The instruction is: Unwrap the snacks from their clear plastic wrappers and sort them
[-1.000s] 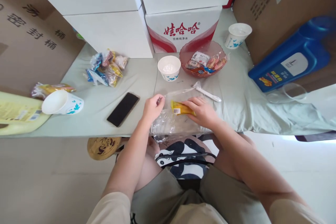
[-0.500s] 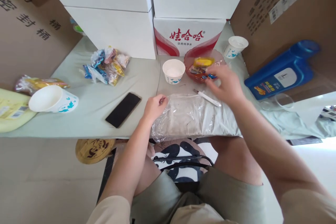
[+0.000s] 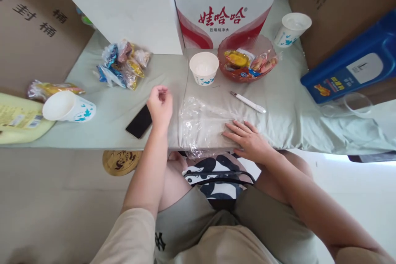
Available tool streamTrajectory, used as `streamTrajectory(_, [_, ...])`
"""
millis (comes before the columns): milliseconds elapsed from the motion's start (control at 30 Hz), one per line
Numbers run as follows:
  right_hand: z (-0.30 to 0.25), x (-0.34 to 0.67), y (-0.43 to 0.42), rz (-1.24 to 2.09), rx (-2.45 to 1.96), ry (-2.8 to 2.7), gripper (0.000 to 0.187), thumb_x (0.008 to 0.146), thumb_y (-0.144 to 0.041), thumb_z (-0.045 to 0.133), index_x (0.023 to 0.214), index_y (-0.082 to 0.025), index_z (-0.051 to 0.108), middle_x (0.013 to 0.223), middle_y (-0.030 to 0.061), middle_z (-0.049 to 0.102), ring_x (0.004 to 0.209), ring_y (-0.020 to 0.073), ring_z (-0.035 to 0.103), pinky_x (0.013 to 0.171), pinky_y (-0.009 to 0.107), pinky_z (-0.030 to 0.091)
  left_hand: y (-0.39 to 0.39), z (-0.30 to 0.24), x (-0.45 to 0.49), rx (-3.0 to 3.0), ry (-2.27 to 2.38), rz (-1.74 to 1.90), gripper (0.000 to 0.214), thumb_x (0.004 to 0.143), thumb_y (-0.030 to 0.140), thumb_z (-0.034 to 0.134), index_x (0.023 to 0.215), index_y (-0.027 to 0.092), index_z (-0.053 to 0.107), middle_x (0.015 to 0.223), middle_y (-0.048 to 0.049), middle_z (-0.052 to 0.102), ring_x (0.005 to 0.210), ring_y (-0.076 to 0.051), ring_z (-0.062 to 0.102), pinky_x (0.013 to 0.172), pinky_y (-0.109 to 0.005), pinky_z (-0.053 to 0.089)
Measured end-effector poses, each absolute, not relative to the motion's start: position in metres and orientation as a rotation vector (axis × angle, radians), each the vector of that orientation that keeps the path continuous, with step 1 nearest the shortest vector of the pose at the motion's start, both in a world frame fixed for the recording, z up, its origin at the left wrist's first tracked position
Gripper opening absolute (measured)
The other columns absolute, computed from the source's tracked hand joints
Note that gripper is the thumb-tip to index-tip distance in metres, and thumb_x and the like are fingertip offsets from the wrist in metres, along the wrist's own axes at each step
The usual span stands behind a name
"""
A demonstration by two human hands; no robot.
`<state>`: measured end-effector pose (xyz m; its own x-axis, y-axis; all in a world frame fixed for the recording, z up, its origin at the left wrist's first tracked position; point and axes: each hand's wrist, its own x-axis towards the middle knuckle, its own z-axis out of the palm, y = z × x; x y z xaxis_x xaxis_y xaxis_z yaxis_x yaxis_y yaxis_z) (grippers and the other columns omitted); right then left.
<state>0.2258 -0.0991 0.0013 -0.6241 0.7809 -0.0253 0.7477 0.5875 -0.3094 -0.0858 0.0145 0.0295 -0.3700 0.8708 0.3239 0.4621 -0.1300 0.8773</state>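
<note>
My right hand [image 3: 247,140] lies flat at the table's front edge, fingers stretched over the right side of a clear plastic bag [image 3: 198,126]. My left hand [image 3: 161,105] is raised with its fingers curled in, just over the right part of a black phone [image 3: 139,123]. What those fingers hold, if anything, is hidden. Behind the bag stands a white paper cup [image 3: 204,70]. A white utility knife [image 3: 249,102] lies to the right of the bag. Farther back, a reddish clear bowl [image 3: 244,76] holds several wrapped snacks [image 3: 238,58].
A pile of wrapped snacks [image 3: 123,64] lies at the back left. A paper cup [image 3: 69,107] tilts beside a pale yellow bottle [image 3: 21,119]. Another paper cup [image 3: 292,31], a blue bottle [image 3: 349,62] and a clear plastic cup [image 3: 357,105] are at the right. Boxes [image 3: 227,20] wall the back.
My right hand has left the bowl and come down flat on the plastic bag. My left hand has moved left, away from the bag's edge to over the phone. The view has shifted slightly.
</note>
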Motion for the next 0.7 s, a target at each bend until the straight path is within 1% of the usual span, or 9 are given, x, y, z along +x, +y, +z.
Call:
streamTrajectory(33, [0.000,0.224,-0.099,0.440,-1.307,-2.675,0.071,0.079,-0.021,0.067,0.148,-0.030,0.050,0.160,0.0082,0.043,0.148,0.0344,0.037,0.119,0.063,0.030,0.001,0.036,-0.082,1.608,1.703,1.427,0.007,0.084,0.020,0.060,0.090,0.019,0.064,0.080,-0.0002,0.066,0.073,-0.012,0.064,0.073,-0.025,0.052])
streamTrajectory(100, [-0.001,0.221,-0.099,0.458,-1.287,-2.631,0.065,0.080,-0.022,0.065,0.144,-0.028,0.054,0.157,0.0095,0.047,0.146,0.0355,0.040,0.117,0.064,0.030,-0.032,0.045,-0.069,1.936,1.398,1.040,0.011,0.082,0.025,0.065,0.092,0.020,0.067,0.085,-0.0021,0.071,0.083,-0.017,0.068,0.082,-0.031,0.055])
streamTrajectory(133, [-0.001,0.219,-0.098,0.475,-1.268,-2.606,0.060,0.081,-0.022,0.063,0.141,-0.027,0.058,0.155,0.0099,0.050,0.146,0.0359,0.042,0.117,0.064,0.031,-0.048,0.047,-0.061,2.077,1.238,0.819,0.020,0.078,0.027,0.071,0.097,0.022,0.069,0.096,-0.0041,0.074,0.095,-0.021,0.069,0.091,-0.036,0.054])
streamTrajectory(200, [0.001,0.218,-0.097,0.509,-1.232,-2.545,0.046,0.085,-0.023,0.059,0.131,-0.027,0.066,0.150,0.0091,0.055,0.143,0.0357,0.045,0.115,0.064,0.033,-0.073,0.045,-0.047,2.268,1.061,0.497,0.050,0.069,0.030,0.080,0.117,0.025,0.068,0.125,-0.0084,0.070,0.124,-0.031,0.061,0.108,-0.048,0.047])
streamTrajectory(267, [0.003,0.218,-0.094,0.525,-1.225,-2.454,0.034,0.090,-0.022,0.054,0.118,-0.028,0.072,0.145,0.0078,0.060,0.140,0.0343,0.049,0.113,0.062,0.037,-0.086,0.038,-0.040,2.358,1.041,0.353,0.052,0.070,0.021,0.077,0.121,0.027,0.068,0.138,-0.0085,0.065,0.136,-0.034,0.052,0.116,-0.054,0.040])
streamTrajectory(367, [0.006,0.222,-0.092,0.503,-1.233,-2.323,0.034,0.088,-0.021,0.051,0.113,-0.026,0.074,0.143,0.0084,0.062,0.139,0.0334,0.050,0.110,0.058,0.042,-0.084,0.029,-0.042,2.346,1.119,0.385,0.031,0.078,0.010,0.061,0.102,0.026,0.074,0.128,-0.0064,0.071,0.127,-0.029,0.061,0.112,-0.050,0.045])
streamTrajectory(467, [0.008,0.230,-0.089,0.440,-1.281,-2.249,0.037,0.082,-0.019,0.054,0.114,-0.024,0.073,0.142,0.0096,0.062,0.139,0.0356,0.049,0.109,0.059,0.043,-0.071,0.029,-0.054,2.160,1.197,0.603,0.024,0.084,0.012,0.054,0.088,0.024,0.074,0.111,-0.0052,0.077,0.105,-0.023,0.072,0.096,-0.040,0.056])
streamTrajectory(567, [0.009,0.237,-0.087,0.446,-1.326,-2.122,0.024,0.084,-0.021,0.057,0.099,-0.024,0.075,0.129,0.0094,0.070,0.131,0.0358,0.057,0.106,0.060,0.045,-0.060,0.036,-0.070,1.959,1.261,0.781,0.023,0.086,0.016,0.052,0.086,0.022,0.074,0.100,-0.0047,0.079,0.096,-0.021,0.074,0.090,-0.035,0.057])
streamTrajectory(700, [0.012,0.241,-0.084,0.576,-1.329,-1.803,0.014,0.089,-0.031,0.059,0.087,-0.025,0.072,0.097,0.0060,0.077,0.113,0.0296,0.069,0.098,0.050,0.053,-0.055,0.043,-0.088,1.896,1.416,0.721,0.023,0.082,0.023,0.057,0.095,0.019,0.075,0.102,-0.0058,0.079,0.098,-0.023,0.073,0.088,-0.034,0.056])
